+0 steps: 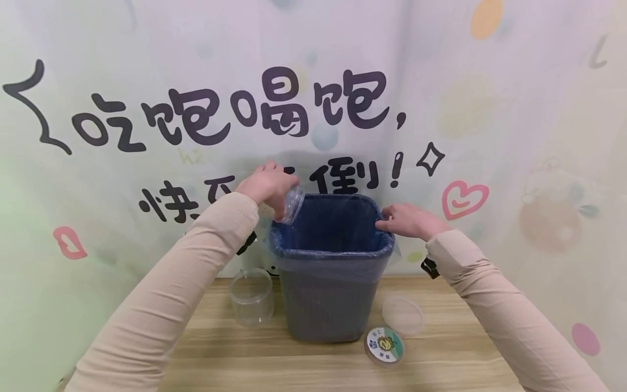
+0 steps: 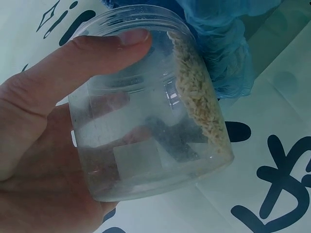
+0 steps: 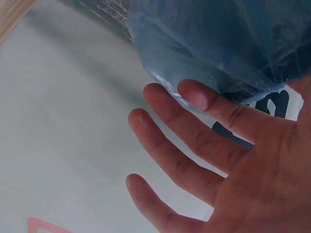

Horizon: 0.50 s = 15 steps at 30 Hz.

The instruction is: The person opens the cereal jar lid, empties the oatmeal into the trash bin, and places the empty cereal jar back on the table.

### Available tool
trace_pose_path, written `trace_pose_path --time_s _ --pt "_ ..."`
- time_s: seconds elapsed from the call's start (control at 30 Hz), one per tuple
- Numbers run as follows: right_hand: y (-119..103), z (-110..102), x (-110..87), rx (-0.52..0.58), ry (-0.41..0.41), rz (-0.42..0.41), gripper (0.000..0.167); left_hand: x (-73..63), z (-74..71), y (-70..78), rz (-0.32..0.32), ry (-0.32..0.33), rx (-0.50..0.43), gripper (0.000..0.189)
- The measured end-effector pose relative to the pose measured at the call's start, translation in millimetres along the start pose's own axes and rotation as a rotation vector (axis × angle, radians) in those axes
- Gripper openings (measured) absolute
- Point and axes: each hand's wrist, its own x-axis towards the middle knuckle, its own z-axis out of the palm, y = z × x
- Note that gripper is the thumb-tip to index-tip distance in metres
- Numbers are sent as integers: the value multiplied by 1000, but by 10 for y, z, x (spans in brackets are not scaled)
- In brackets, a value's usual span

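My left hand grips a clear plastic jar, tilted at the left rim of the bin. In the left wrist view, pale rice-like grains lie along one side of the jar, and my thumb crosses near its threaded mouth. The grey trash bin stands upright, lined with a blue plastic bag folded over the rim. At the right rim is my right hand, its thumb over the edge. The right wrist view shows its fingers spread loosely beside the bag.
A second clear jar stands left of the bin on the wooden table. To the right lie a translucent lid and a round lid with a sunflower label. A printed curtain hangs close behind.
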Motion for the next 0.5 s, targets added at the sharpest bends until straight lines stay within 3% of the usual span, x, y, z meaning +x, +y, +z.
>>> trace_pose_path --time_s 0.5 --pt "-12 2 -4 -22 12 4 38 19 -8 9 -11 -34 32 80"
